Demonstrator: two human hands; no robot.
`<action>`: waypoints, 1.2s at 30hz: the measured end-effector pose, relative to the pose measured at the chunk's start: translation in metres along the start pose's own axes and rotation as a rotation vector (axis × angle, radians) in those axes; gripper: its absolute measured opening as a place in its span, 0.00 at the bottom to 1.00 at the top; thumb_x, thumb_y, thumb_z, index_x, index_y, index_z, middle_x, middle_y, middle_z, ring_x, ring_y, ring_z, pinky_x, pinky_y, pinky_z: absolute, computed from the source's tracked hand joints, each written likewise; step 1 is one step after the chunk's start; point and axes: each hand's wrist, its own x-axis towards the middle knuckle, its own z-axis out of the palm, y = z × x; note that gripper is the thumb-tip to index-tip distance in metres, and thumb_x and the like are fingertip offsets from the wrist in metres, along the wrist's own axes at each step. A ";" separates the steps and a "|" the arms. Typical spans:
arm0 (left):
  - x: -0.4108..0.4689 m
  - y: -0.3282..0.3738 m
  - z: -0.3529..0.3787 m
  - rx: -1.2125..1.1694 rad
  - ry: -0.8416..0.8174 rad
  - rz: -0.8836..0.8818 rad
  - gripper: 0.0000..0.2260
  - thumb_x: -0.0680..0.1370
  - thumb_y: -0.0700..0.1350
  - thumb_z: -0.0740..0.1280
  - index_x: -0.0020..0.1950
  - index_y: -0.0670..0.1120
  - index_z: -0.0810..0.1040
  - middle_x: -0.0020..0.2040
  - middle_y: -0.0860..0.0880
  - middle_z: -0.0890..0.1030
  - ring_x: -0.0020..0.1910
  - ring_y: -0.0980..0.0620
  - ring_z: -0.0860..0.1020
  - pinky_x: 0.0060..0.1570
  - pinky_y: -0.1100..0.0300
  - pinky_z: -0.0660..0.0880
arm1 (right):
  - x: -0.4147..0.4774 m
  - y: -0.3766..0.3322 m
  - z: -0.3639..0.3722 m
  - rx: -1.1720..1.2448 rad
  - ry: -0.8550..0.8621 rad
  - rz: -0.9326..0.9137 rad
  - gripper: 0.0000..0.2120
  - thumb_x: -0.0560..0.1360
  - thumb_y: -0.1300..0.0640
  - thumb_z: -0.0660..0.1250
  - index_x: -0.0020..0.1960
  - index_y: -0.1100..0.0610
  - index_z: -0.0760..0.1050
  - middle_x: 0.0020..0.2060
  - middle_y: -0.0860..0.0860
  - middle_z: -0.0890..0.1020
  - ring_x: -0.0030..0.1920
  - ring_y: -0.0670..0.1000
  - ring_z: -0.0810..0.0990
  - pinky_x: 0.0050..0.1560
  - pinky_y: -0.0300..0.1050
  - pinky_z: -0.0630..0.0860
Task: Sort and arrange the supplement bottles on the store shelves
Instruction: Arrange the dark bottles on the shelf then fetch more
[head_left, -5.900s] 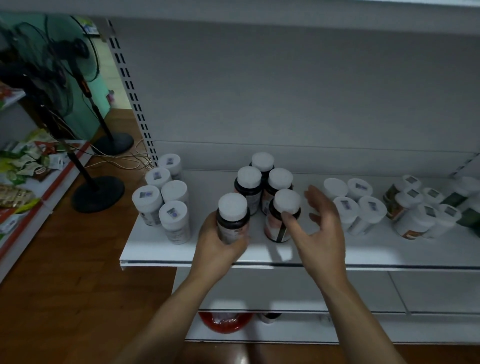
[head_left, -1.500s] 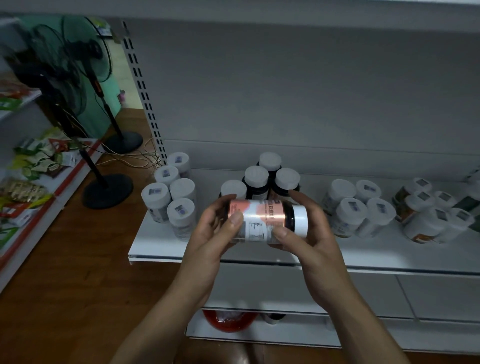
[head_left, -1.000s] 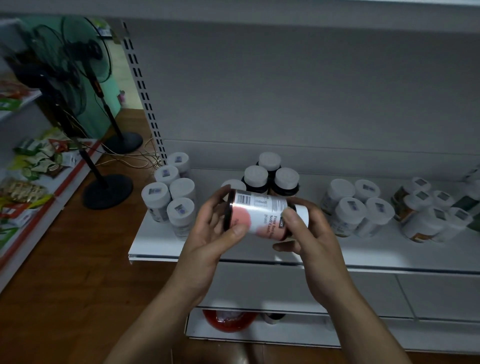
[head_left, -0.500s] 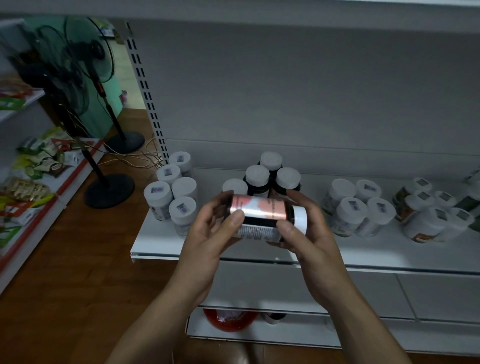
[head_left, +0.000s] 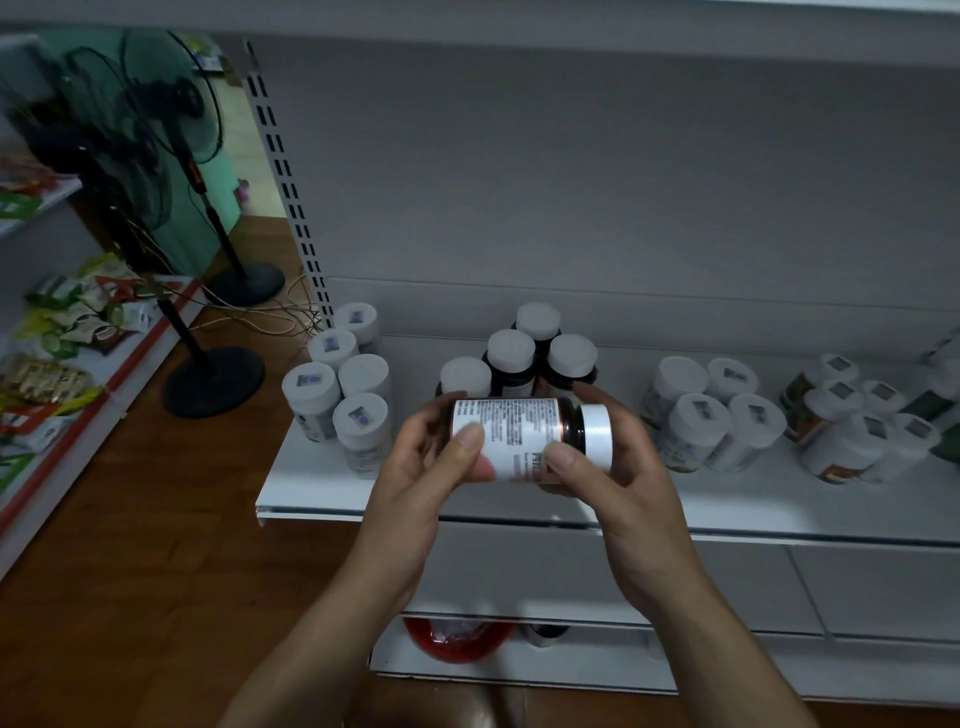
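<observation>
Label-reading looks like the step in hand: the dark supplement bottle (head_left: 519, 436) lies sideways, white cap to the right, held in the air over the near edge of the shelf (head_left: 311, 483), small print facing up. The left hand (head_left: 415, 483) cradles its base end and the right hand (head_left: 618, 483) its cap end; the fingers (head_left: 470, 441) of both curl round it, thumbs pressing on the label. Next, I judge, it needs turning upright and setting beside the 4 dark white-capped bottles (head_left: 511, 358) just behind, not among the white bottles (head_left: 358, 415) to the left.

Bottle (head_left: 524, 439) rolled further in both hands: fine-print panel now faces up, where the pink band showed half a second ago.
</observation>
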 end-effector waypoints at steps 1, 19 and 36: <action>-0.001 0.000 0.000 0.022 -0.026 0.026 0.22 0.74 0.48 0.70 0.67 0.51 0.72 0.59 0.52 0.82 0.56 0.55 0.81 0.51 0.60 0.78 | 0.000 0.000 0.000 -0.005 0.012 0.008 0.25 0.68 0.54 0.72 0.64 0.48 0.73 0.51 0.46 0.84 0.51 0.47 0.84 0.43 0.40 0.79; 0.000 -0.001 0.000 0.106 -0.078 -0.001 0.20 0.72 0.51 0.69 0.64 0.56 0.73 0.53 0.59 0.81 0.55 0.57 0.81 0.46 0.61 0.80 | 0.009 0.000 0.001 0.015 0.050 0.094 0.22 0.70 0.47 0.75 0.61 0.52 0.75 0.48 0.49 0.85 0.52 0.52 0.84 0.45 0.47 0.82; 0.000 -0.029 -0.007 0.761 -0.071 0.219 0.30 0.70 0.61 0.71 0.67 0.72 0.61 0.62 0.69 0.68 0.64 0.70 0.68 0.55 0.78 0.65 | 0.007 0.013 0.005 -0.432 -0.048 -0.005 0.31 0.67 0.53 0.78 0.65 0.37 0.70 0.57 0.35 0.78 0.55 0.37 0.78 0.48 0.40 0.80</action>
